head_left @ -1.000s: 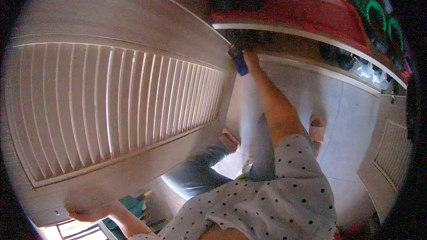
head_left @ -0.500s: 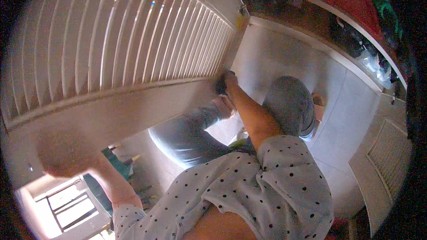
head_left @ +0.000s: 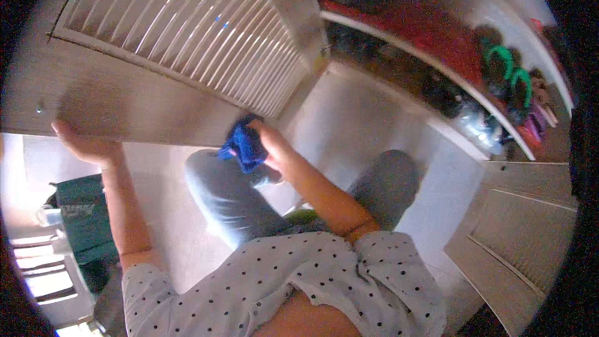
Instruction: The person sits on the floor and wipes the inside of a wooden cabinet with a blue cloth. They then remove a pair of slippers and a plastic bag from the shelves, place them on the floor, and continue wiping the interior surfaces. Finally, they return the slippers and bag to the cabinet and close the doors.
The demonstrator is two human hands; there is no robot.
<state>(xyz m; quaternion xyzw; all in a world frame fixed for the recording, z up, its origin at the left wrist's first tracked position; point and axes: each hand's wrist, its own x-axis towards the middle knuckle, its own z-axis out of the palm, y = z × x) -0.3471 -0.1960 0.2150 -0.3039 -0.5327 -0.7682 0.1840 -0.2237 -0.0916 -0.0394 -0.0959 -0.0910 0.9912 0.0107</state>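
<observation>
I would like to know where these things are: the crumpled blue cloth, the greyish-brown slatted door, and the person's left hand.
Crumpled blue cloth [head_left: 246, 145], head view: on its folded middle.
Greyish-brown slatted door [head_left: 175, 50], head view: on its slatted panel.
Left hand [head_left: 91, 148], head view: on the middle of the hand.

Unreadable lettering [head_left: 78, 210] on green fabric [head_left: 89, 231]
</observation>
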